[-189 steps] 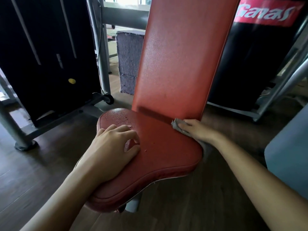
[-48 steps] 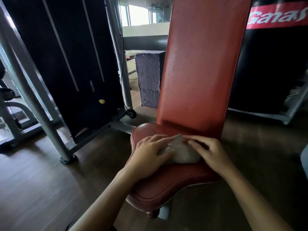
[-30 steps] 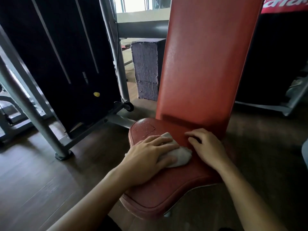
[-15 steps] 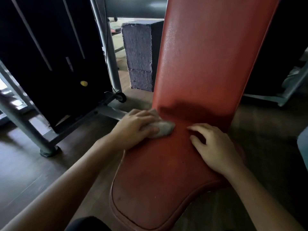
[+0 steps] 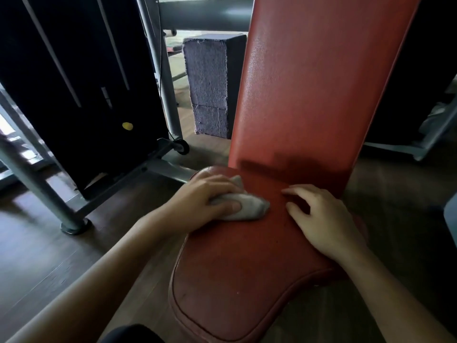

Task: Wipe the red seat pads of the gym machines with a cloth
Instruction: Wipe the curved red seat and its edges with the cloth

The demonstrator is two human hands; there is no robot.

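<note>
Nearby, grey block (image 5: 210, 87) behind backrest (image 5: 309, 82).

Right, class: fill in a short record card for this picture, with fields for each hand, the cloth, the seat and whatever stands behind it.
left hand: grips the cloth, pressing it on the seat
right hand: rests on the seat, fingers spread, holding nothing
cloth: grey, bunched, near the seat's back left corner
seat: red pad
backrest: red, upright behind the seat
behind: grey block on the wooden floor, left of the backrest
</note>
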